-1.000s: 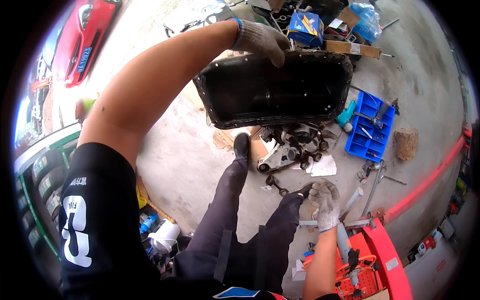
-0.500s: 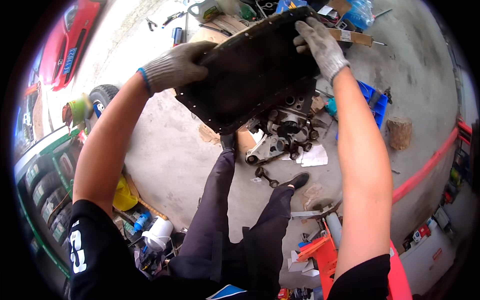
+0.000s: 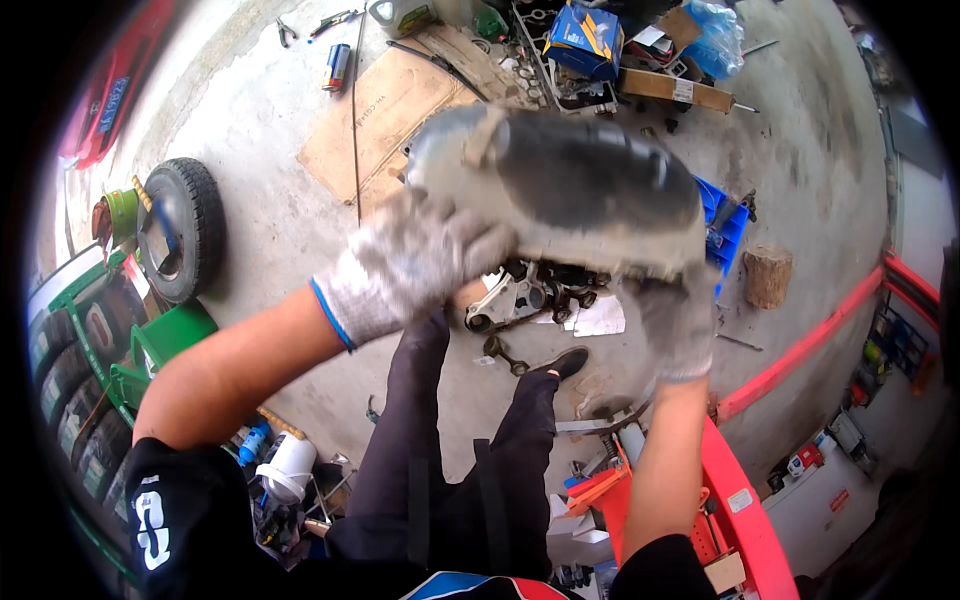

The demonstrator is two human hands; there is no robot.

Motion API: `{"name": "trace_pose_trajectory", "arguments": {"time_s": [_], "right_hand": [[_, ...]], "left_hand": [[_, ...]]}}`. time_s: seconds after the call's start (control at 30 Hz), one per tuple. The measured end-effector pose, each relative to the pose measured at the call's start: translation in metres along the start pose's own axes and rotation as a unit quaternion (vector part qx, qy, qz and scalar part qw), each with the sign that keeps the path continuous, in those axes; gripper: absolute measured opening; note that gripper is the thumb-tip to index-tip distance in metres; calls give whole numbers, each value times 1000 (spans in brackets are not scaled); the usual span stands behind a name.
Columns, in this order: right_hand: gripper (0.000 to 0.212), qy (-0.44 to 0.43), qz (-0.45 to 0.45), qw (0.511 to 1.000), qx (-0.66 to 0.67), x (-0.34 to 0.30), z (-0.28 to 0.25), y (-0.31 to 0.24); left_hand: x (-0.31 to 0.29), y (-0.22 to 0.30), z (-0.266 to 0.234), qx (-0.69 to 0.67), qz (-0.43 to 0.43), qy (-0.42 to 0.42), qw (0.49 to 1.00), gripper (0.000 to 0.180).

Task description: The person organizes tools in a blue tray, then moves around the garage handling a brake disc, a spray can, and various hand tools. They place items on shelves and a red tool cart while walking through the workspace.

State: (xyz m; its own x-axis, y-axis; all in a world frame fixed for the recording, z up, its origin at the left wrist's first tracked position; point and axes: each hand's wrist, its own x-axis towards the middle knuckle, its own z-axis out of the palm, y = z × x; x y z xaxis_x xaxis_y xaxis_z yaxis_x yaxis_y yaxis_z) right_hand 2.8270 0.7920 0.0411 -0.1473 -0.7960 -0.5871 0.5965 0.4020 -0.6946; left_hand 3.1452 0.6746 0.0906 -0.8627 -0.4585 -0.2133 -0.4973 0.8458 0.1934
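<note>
Head view shows a large, oblong metal pan, grey with a dark, bulging underside (image 3: 570, 185), held aloft between two hands in off-white knit gloves, above a grey concrete floor (image 3: 270, 270). The left hand (image 3: 415, 262) is partly curled on its near left edge; the right hand (image 3: 675, 322) is closed about the near right corner, though blur hides the fingertips and how tight either grip is. Beneath and just nearer the body lie a silver metal engine part (image 3: 508, 303), a dark metal connecting rod (image 3: 506, 356) and white paper sheets (image 3: 600, 318); a flat brown cardboard sheet (image 3: 345, 130) is beyond, to the left. The step in hand looks like two-handed handling of the pan; its breadth calls for an even hold at both ends, clear of those parts.
</note>
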Motion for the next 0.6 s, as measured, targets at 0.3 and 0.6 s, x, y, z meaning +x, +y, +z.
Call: {"name": "trace_pose_trajectory", "arguments": {"time_s": [0.3, 0.6], "right_hand": [[34, 107, 136, 944, 280, -89, -30, 221], [23, 75, -228, 709, -663, -74, -88, 214]], "left_hand": [[-102, 21, 163, -31, -6, -28, 999, 32], [-91, 58, 203, -116, -148, 11, 982, 29]]}}
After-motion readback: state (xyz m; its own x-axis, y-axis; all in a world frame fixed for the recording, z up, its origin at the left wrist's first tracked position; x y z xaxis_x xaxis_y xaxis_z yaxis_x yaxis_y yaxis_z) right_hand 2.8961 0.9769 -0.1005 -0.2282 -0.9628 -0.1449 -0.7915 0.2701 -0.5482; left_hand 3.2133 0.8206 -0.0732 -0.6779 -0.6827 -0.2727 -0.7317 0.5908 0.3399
